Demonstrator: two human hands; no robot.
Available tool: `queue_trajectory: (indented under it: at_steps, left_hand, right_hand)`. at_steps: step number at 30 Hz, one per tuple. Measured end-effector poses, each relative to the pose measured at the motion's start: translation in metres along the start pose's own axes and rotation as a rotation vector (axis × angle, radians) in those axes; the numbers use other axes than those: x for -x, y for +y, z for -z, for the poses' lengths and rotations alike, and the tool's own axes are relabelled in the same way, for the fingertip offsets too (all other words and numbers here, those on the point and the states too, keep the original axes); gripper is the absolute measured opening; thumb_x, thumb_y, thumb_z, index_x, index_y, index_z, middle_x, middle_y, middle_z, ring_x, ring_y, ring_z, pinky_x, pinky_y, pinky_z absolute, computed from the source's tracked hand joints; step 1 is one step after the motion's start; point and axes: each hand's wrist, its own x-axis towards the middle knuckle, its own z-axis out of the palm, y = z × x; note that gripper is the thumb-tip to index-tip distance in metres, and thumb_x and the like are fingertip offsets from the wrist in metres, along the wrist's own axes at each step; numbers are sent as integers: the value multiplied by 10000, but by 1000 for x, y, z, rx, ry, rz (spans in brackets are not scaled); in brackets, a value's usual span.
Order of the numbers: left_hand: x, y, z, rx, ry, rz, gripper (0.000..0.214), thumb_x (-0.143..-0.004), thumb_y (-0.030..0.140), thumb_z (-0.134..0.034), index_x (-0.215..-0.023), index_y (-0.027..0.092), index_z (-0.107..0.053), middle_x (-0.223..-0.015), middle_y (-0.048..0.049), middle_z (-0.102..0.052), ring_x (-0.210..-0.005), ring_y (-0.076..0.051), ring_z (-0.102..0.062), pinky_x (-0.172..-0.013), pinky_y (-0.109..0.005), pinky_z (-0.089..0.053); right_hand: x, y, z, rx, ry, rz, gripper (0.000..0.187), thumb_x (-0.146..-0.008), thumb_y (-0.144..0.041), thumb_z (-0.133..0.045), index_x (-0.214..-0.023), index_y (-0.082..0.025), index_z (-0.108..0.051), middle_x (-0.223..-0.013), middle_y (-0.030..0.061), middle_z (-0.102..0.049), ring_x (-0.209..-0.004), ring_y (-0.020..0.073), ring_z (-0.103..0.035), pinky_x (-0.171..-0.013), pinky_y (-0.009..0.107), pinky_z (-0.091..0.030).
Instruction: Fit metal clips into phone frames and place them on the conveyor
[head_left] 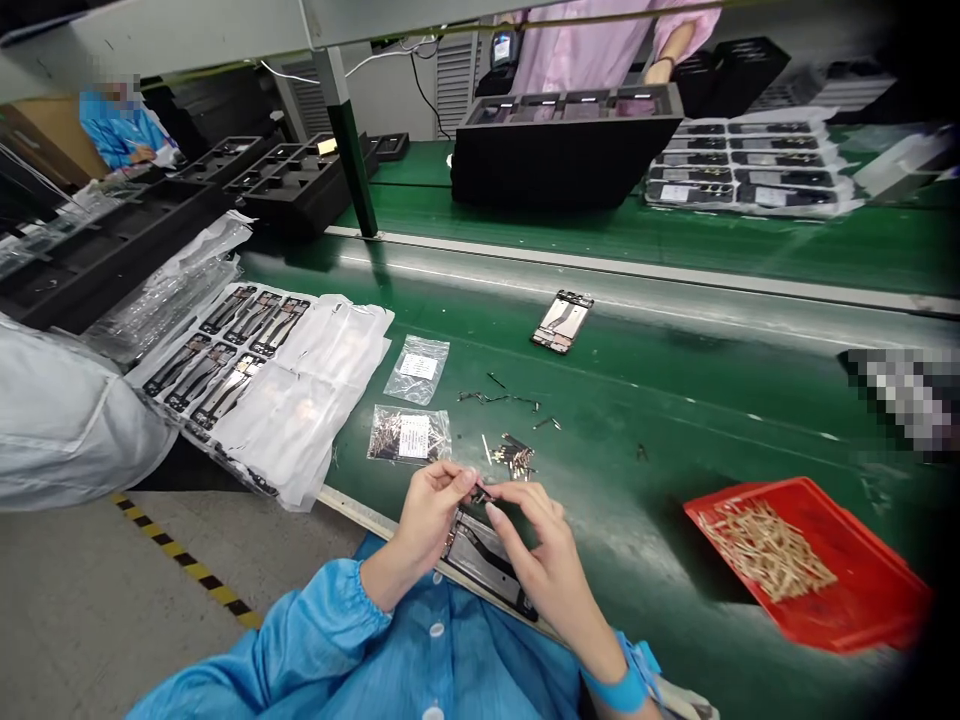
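My left hand [431, 515] is closed, with thumb and forefinger pinched at a small dark part [481, 492] too tiny to make out in detail. From the other side, my right hand [544, 540] has its thumb and forefinger closed about the same part. Directly below the fingers, a phone frame [491, 562] with a dark flex strip lies at the table's front edge, partly covered by my hands. Just beyond are a small pile of connector-like pieces [516, 455] and a few thin black strips [499, 400]. Two clear labelled bags, one with parts [386, 432] and one flatter [418, 370], lie to the left.
Another phone frame [562, 322] lies farther back. A red tray [870, 600] of pale slender pieces stands at the right. White trays of phone parts [322, 370] lie at left. A metal post [349, 150] and black foam boxes [562, 160] stand behind; co-workers are beyond.
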Motion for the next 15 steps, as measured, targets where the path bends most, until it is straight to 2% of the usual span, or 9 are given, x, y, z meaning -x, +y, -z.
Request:
queue_trajectory:
  at_steps: [3, 10, 12, 15]
  left_hand:
    - [3, 0, -2, -10, -7, 3, 483, -717, 510, -1008, -782, 131, -715, -811, -45, -740, -756, -123, -643, -764, -252, -512]
    - [2, -6, 1, -67, -37, -21, 469, -773, 534, -969, -809, 138, -719, -807, -41, -735, -755, -140, -663, -762, -265, -540]
    - [2, -6, 1, -92, -64, -35, 432, -803, 520, -950, -917, 147, -765, -916, -67, -779, -787, -152, -694, -792, -281, -567]
    - [7, -6, -1, -147, -134, -65, 433, -855, 510, -909, -1114, 175, -822, -1180, -121, -805, -1021, -224, -757, -997, -358, -587]
  right_hand:
    - [2, 1, -1, -39, 17, -3, 204, -1098, -410, -607, -1093, -291, -772, -1064, 69, -780, -1026, 288, -688, -894, 443, -470]
    - [0, -2, 4, -91, 1, -6, 241, -1081, -429, -624, -1033, -289, -814, -988, 76, -791, -930, 278, -707, -850, 445, -527]
    - [-1, -3, 4, -107, 16, -10, 228, -1070, -429, -646, -995, -283, -804, -969, 74, -787, -915, 275, -711, -845, 440, -539]
    - [-1, -3, 3, -139, 51, -18, 195, -1075, -394, -645, -998, -272, -777, -999, 73, -783, -934, 262, -726, -841, 413, -576]
